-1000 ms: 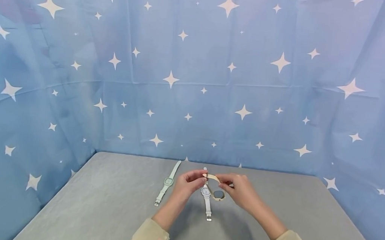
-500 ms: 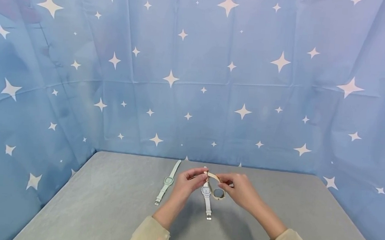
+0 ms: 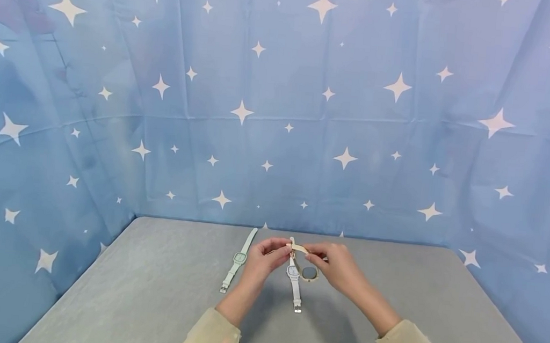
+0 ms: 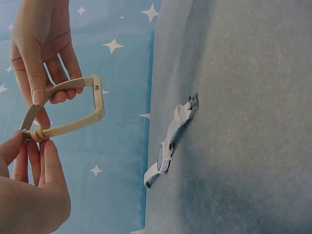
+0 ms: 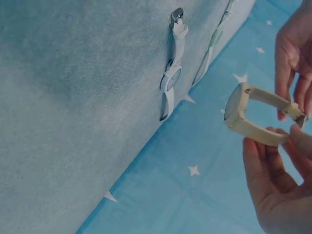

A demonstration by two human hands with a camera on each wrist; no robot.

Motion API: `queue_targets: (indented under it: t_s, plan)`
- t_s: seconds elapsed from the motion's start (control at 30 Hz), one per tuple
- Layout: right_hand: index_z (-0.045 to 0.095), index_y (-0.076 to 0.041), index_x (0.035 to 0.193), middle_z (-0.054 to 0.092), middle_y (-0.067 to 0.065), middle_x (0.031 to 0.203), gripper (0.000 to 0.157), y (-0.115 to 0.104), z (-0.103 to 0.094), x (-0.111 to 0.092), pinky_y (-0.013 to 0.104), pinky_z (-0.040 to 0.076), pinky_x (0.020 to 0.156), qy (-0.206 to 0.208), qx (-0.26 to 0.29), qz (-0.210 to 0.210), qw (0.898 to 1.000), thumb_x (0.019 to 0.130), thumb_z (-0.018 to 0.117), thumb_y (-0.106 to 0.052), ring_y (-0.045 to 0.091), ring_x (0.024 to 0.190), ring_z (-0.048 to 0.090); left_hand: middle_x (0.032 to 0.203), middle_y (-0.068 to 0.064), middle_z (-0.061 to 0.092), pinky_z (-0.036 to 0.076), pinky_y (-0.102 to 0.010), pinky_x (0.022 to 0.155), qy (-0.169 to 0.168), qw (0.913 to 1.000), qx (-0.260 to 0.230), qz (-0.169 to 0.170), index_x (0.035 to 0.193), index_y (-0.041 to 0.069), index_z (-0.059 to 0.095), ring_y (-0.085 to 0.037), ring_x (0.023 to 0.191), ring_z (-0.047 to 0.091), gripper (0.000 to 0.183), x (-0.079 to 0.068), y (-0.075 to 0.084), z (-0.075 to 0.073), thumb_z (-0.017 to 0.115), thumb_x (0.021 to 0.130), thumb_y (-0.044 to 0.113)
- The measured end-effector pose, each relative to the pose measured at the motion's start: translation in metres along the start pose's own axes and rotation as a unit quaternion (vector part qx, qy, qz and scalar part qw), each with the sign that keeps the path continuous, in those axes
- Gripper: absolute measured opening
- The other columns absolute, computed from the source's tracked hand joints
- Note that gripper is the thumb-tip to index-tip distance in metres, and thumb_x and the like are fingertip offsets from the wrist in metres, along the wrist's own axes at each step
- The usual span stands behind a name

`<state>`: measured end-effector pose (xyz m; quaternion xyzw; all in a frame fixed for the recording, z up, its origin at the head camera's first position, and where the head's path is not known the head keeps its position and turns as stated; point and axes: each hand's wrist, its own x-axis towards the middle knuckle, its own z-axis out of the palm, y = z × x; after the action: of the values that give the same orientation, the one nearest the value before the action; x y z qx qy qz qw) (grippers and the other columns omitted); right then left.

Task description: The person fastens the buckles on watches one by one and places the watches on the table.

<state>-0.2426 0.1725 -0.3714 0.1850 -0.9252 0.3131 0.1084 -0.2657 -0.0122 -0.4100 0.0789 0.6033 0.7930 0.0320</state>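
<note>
A cream wristwatch (image 3: 309, 273) with a dark squarish face is held up over the table, its strap bent into a loop. My left hand (image 3: 260, 262) pinches the buckle end between thumb and fingers; the left wrist view shows the strap keeper (image 4: 39, 132) right at these fingertips. My right hand (image 3: 340, 265) pinches the other half of the strap (image 5: 258, 132), its tip reaching the buckle. The watch case (image 5: 237, 106) hangs free between the hands. Below and behind it a white wristwatch (image 3: 296, 289) lies flat, partly covered by the cream strap in the head view.
Left of the white watch, a pale green wristwatch (image 3: 239, 259) lies stretched out on the grey table (image 3: 149, 291), close to my left wrist. A blue curtain with white stars (image 3: 281, 86) rises behind the table and along both sides.
My right hand has drawn slightly nearer to the left one, and the strap tip reaches a little further past the left fingertips. The two watches on the table have not moved.
</note>
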Motion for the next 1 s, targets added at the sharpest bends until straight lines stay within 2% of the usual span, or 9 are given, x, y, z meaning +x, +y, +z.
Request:
queue_targets:
  t_s: [0.17,0.43,0.77,0.87,1.0]
  plan:
    - [0.076,-0.012,0.113,0.076,0.003,0.095,0.023,0.0,0.001,0.0,0.02,0.049,0.059,0.007,-0.006,-0.008,1.0,0.091,0.071,-0.011,0.007,0.074,0.063,0.097,-0.001,0.07,0.058,-0.028,0.089,-0.003,1.0,-0.004,-0.005,0.116,-0.008,0.066,-0.007,0.091,0.07,0.031,0.0,-0.001,-0.001,0.07,0.092,0.01]
    - [0.076,-0.012,0.111,0.075,0.002,0.094,0.021,-0.001,0.004,0.0,0.02,0.053,0.064,0.012,0.002,-0.009,1.0,0.091,0.071,-0.013,0.009,0.079,0.068,0.099,-0.004,0.07,0.058,-0.03,0.091,0.018,0.9997,0.015,-0.008,0.114,-0.006,0.068,-0.009,0.092,0.071,0.03,0.002,-0.001,0.0,0.071,0.093,0.015]
    - [0.076,-0.013,0.112,0.069,0.001,0.088,0.022,-0.008,0.009,0.003,0.02,0.051,0.063,0.018,-0.019,-0.025,0.999,0.09,0.072,-0.013,0.008,0.076,0.062,0.09,0.0,0.066,0.059,-0.028,0.086,0.018,0.9998,0.012,0.004,0.112,-0.009,0.065,-0.006,0.086,0.068,0.025,-0.001,-0.001,0.0,0.068,0.092,0.008]
    - [0.076,-0.013,0.112,0.067,-0.001,0.085,0.022,-0.008,0.009,0.003,0.02,0.05,0.061,0.022,-0.03,-0.019,0.999,0.09,0.073,-0.014,0.006,0.074,0.06,0.092,-0.002,0.067,0.059,-0.03,0.087,0.016,0.9996,0.024,0.002,0.111,-0.008,0.065,-0.006,0.086,0.069,0.026,0.0,0.0,0.001,0.068,0.092,0.009]
    - [0.074,-0.01,0.113,0.058,-0.006,0.074,0.023,-0.01,0.01,0.003,0.019,0.043,0.057,0.0,-0.028,-0.03,0.999,0.092,0.072,-0.019,0.002,0.065,0.05,0.092,-0.005,0.067,0.06,-0.027,0.082,0.026,0.9978,0.061,0.0,0.108,-0.007,0.067,-0.006,0.082,0.068,0.023,-0.001,0.001,0.004,0.068,0.091,0.008]
